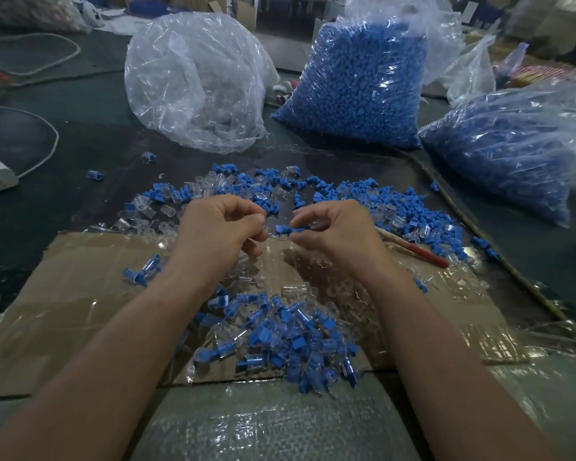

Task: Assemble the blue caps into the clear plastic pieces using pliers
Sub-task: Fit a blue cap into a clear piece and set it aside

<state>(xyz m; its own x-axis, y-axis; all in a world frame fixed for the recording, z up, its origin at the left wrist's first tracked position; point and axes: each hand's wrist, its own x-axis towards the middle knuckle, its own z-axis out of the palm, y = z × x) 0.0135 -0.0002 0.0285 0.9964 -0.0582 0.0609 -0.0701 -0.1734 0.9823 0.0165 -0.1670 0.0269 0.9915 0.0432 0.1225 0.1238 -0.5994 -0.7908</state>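
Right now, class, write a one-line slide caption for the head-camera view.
Right hand pinches a blue cap near the curled left hand; red-handled pliers lie aside, untouched.

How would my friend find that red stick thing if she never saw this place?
Look at the flat cardboard sheet under the person's arms. Just past the right hand, near the sheet's right edge, a thin red-handled tool lies slanted. Everything around it is blue or clear; it alone is red.
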